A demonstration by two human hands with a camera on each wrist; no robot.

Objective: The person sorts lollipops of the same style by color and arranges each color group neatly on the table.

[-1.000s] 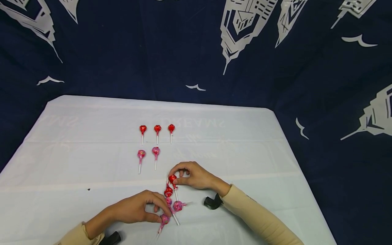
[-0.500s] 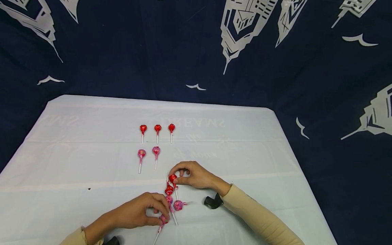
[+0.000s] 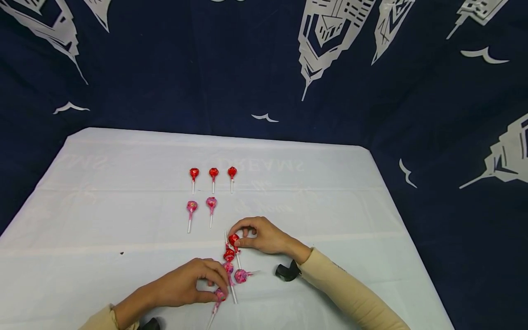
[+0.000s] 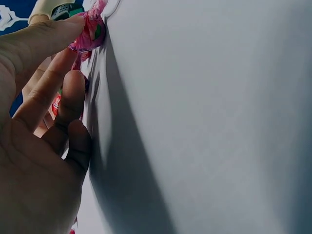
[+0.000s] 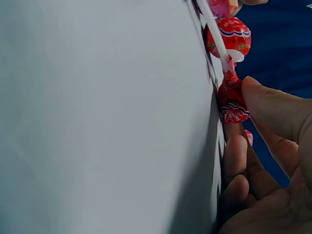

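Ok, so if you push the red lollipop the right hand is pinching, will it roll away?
The red lollipop would probably roll in a curve, since its head looks round but a stick juts from one side. The stick looks straight, so it's likely stiff when lifted. The shiny wrapper might feel a bit slippery to the right hand.

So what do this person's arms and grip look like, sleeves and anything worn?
The left sleeve and right sleeve are beige. A curved black piece sits beside the right one, a partly cut-off dark piece beside the left. The left grip and right grip are bare, without gloves.
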